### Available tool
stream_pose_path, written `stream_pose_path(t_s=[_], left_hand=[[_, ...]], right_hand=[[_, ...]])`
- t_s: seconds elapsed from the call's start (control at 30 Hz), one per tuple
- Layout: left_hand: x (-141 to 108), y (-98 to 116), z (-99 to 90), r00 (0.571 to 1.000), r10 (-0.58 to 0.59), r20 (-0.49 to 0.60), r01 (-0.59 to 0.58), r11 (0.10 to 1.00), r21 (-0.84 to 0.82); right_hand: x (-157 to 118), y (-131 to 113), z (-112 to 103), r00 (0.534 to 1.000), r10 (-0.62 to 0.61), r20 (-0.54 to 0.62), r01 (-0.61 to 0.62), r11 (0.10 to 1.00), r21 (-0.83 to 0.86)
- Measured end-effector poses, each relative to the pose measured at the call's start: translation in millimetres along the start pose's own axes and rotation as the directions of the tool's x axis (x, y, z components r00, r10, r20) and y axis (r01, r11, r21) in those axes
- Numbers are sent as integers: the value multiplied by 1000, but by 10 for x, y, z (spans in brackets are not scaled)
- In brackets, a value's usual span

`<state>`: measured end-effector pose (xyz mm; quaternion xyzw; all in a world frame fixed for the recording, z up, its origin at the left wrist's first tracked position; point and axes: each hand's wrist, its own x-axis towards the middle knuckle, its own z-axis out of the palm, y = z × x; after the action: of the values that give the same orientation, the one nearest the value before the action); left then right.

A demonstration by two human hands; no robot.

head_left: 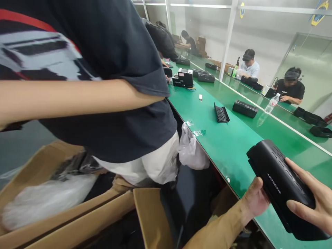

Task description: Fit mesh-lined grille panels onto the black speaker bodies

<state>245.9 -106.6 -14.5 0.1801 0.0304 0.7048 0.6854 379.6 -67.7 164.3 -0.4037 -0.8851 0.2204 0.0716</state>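
A black plastic housing (275,176) marked MERKURY, with a row of slots along its top, is tilted above the green table (215,145) at the lower right. My left hand (255,200) grips its near left side, thumb up against the wall and the other fingers hidden underneath. Across the right end my right hand (311,200) is clasped, thumb on the front face and fingers over the slotted top. On the table farther away lie a black perforated cover (221,114) and a closed black housing (245,108).
A co-worker in a dark T-shirt (124,117) stands close on the left, arm stretched across. Open cardboard boxes (153,218) stand below. A white plastic bag (190,148) hangs at the table edge. A bottle (272,103) and seated people are beyond.
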Motion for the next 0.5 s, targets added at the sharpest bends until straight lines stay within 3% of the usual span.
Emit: stream_pose_path(t_s=[0.3,0.5], left_hand=[[105,-103,-219,994,-94,-53,91,994,-66],[165,-25,-106,989,-115,-94,111,993,-45]], right_hand=[[9,204,220,994,83,73,-80,996,-42],[62,423,52,987,19,157,-26,999,38]])
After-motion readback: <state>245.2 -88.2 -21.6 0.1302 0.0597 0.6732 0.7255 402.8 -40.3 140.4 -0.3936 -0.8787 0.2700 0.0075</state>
